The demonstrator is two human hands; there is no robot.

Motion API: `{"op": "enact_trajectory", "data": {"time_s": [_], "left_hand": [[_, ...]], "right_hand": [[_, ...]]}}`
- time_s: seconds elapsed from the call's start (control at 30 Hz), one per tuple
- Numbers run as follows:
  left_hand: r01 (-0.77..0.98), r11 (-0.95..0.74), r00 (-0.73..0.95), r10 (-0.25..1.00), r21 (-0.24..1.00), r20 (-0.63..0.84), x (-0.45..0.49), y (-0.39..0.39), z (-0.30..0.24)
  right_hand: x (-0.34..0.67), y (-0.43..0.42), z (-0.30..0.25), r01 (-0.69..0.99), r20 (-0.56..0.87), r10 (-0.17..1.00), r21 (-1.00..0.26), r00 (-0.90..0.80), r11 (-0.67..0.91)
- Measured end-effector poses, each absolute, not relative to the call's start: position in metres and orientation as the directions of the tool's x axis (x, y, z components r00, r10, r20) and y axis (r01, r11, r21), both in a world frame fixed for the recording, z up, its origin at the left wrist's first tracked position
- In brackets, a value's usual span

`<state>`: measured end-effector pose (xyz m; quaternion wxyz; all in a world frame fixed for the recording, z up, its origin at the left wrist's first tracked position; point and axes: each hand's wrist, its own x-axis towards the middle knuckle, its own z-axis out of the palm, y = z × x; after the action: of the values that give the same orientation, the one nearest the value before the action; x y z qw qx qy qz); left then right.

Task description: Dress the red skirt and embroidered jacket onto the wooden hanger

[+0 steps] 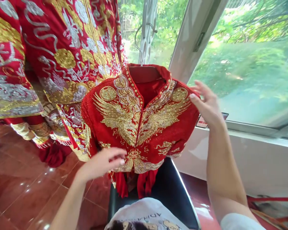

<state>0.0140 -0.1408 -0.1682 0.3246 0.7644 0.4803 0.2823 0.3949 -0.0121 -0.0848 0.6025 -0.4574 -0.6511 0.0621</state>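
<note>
A red jacket with gold and silver embroidery hangs on a hanger in front of me, its stand collar edged with gold beads. My right hand is at the jacket's shoulder on the right, thumb and fingers apart, the tips at or just over the cloth. Low on the left front, near the hem, is my left hand with its fingers stretched out and nothing in them. I cannot tell whether it touches the cloth. Red fabric strips hang below the hem.
Larger red embroidered garments hang at the left, close to the jacket. A black-topped seat stands below it. Windows line the right, with a phone-like object on the sill. The floor has red tiles.
</note>
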Motion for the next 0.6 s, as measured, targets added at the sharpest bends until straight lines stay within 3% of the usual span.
{"op": "enact_trajectory", "data": {"time_s": [0.07,0.1,0.13,0.2,0.3,0.37,0.47,0.6], "left_hand": [[0.619,-0.62,0.25,0.738,0.482,0.628,0.008,-0.121,-0.105],[0.689,-0.637,0.156,0.596,0.346,0.788,0.005,-0.108,-0.079],[0.762,-0.596,0.108,0.503,0.254,0.857,0.001,-0.094,-0.058],[0.838,-0.518,0.091,0.44,0.17,0.894,-0.007,-0.064,-0.032],[0.81,-0.506,0.154,0.672,0.297,0.725,-0.02,-0.031,-0.021],[0.798,-0.473,0.142,0.75,0.374,0.645,-0.024,-0.022,-0.025],[0.813,-0.443,0.015,0.665,0.378,0.747,-0.02,-0.022,-0.042],[0.787,-0.484,-0.081,0.534,0.382,0.842,-0.009,-0.024,-0.071]], "right_hand": [[0.399,0.004,-0.096,0.387,0.693,0.718,-0.681,0.065,0.622],[0.398,0.008,-0.1,0.357,0.705,0.707,-0.677,0.063,0.644],[0.396,0.009,-0.103,0.35,0.723,0.686,-0.664,0.076,0.661],[0.391,0.007,-0.104,0.365,0.751,0.651,-0.639,0.108,0.677],[0.388,-0.004,-0.092,0.376,0.745,0.651,-0.65,0.144,0.66],[0.39,-0.011,-0.079,0.419,0.712,0.686,-0.674,0.149,0.609],[0.396,-0.018,-0.057,0.512,0.66,0.742,-0.682,0.121,0.523],[0.406,-0.018,-0.04,0.524,0.66,0.746,-0.666,0.083,0.531]]}}
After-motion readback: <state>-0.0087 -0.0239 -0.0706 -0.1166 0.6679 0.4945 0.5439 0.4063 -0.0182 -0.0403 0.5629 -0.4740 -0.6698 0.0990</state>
